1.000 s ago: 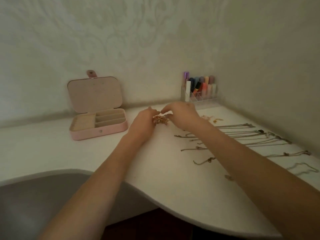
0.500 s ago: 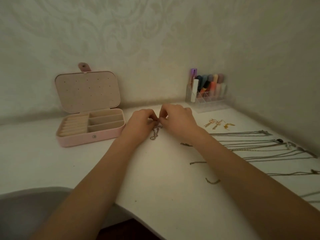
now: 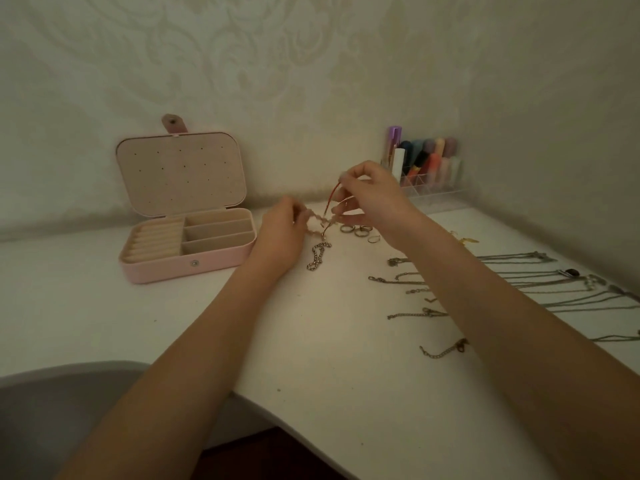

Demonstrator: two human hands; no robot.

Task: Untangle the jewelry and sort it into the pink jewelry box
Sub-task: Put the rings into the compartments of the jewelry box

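The two hands have drawn apart and lifted since half a second ago, when they were bunched together low over the desk (image 3: 329,375) with a short chain dangling beneath them. Now the right hand (image 3: 372,199) is raised and pulled back toward the wall, its fingers (image 3: 346,180) curled round a thin reddish bangle (image 3: 331,199), while the left hand (image 3: 282,233) sits lower, pinching a beaded strand (image 3: 317,220) that runs across to the bangle. A silver chain bracelet (image 3: 317,254) hangs from that knot with its lower end lying on the desk. This looks like the clump being teased open: the pieces are stretched out enough to see where they cross, though they are not yet free of each other. With the hands lifted, a few rings (image 3: 358,230) show on the desk just behind them, which the hands covered in the earlier frame. The pink jewelry box (image 3: 187,265) stands open to the left, lid up, its compartments holding nothing that can be seen, so sorting has not begun. The straightened necklaces (image 3: 519,282) lie in rows on the right, partly under the right forearm, and the clear organiser of lipsticks (image 3: 426,168) stands in the corner; both sit a little differently in view than before, seemingly from the head shifting
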